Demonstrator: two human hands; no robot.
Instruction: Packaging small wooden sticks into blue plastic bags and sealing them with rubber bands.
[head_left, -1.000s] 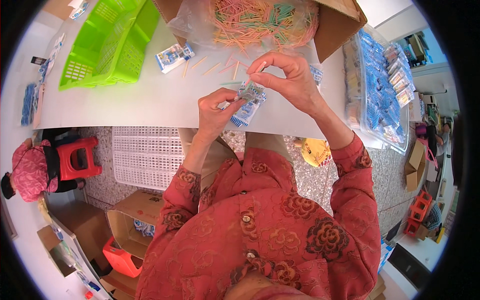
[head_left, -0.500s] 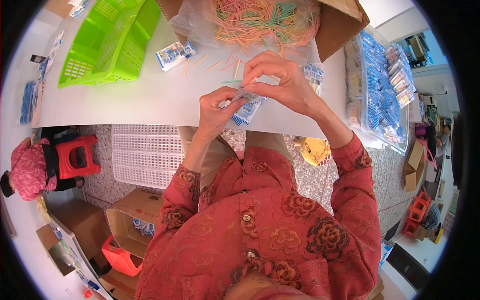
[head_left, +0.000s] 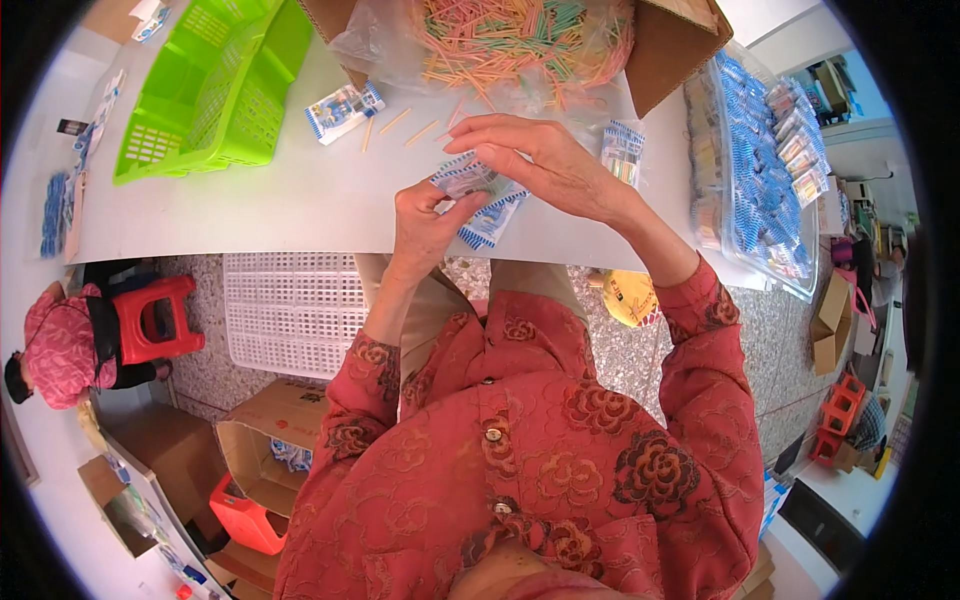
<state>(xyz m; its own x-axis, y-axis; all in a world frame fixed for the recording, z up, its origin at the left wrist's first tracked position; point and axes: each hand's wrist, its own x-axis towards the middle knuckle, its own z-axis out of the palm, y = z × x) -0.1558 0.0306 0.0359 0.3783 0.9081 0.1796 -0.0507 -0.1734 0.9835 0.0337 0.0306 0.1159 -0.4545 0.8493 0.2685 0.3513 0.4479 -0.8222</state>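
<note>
My left hand [head_left: 424, 228] pinches a small blue-and-white plastic packet [head_left: 468, 176] between thumb and fingers, above the table's near edge. My right hand [head_left: 560, 168] reaches over that packet from the right, its thumb against the upper edge and its fingers stretched leftward. What lies under those fingers is hidden. Below the held packet, a second blue-and-white packet [head_left: 490, 222] lies on the table. Loose thin pastel sticks [head_left: 394, 124] are scattered beyond my hands. Another packet [head_left: 342, 112] lies to the left of them, and a packet with sticks showing [head_left: 622, 152] to the right.
An open cardboard box [head_left: 680, 50] with a bag of pastel sticks [head_left: 520, 45] stands at the back. A green basket [head_left: 215, 100] is at left; a clear bin of packets [head_left: 755, 170] at right. Below are a white crate [head_left: 290, 310] and a person [head_left: 65, 345] near a red stool [head_left: 160, 318].
The held packet has turned and spread flat, showing more of its face. My right hand has shifted slightly left, its fingers straightening from a raised pinch to lie over the packet.
</note>
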